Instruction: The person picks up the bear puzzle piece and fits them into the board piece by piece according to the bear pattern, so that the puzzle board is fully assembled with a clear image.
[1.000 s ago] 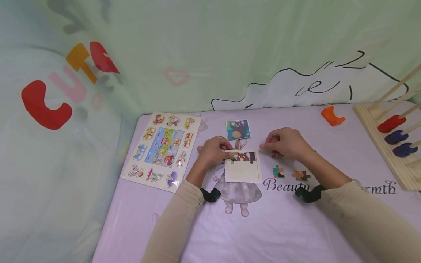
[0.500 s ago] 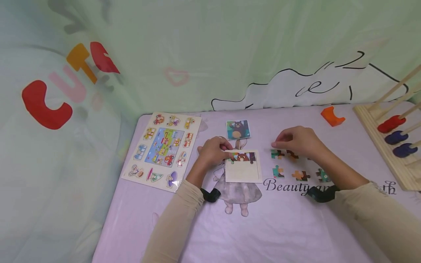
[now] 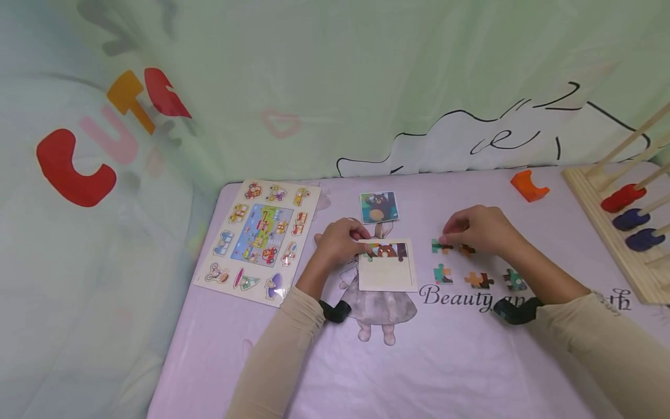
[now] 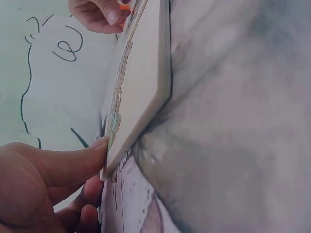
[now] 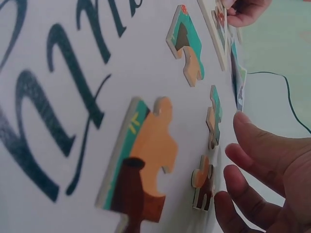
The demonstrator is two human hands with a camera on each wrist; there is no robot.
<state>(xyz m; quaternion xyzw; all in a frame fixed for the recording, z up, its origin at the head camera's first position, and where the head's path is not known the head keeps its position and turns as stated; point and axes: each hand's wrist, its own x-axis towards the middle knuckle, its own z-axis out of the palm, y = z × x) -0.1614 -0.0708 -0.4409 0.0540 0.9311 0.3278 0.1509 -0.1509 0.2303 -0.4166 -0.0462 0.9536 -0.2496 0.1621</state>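
My left hand [image 3: 340, 238] pinches the upper left corner of a pale wooden puzzle board [image 3: 387, 279], thumb on top. A strip of fitted pieces with a bear's face [image 3: 387, 250] fills the board's top row. My right hand [image 3: 478, 230] is over the loose pieces, with thumb and fingertips at a green-and-brown jigsaw piece [image 3: 437, 247]. In the right wrist view its fingers are loosely bent and apart, beside that piece [image 5: 215, 116]. A brown piece [image 3: 467, 249] is partly hidden under the hand. Closer to me lie a teal piece [image 3: 442, 273], an orange-brown piece [image 3: 478, 280] and a green piece [image 3: 515, 279].
A bear picture card [image 3: 379, 207] lies beyond the puzzle board. To the left is a vehicle peg puzzle [image 3: 235, 294]. An orange block [image 3: 528, 185] sits at the back right, near a wooden frame [image 3: 604, 224] with rods and coloured rings. A curtain [image 3: 314, 87] hangs behind the table.
My right hand has moved right, away from the board, and then lowered to the green-and-brown piece, uncovering more loose pieces. My left hand keeps its grip on the board's corner.
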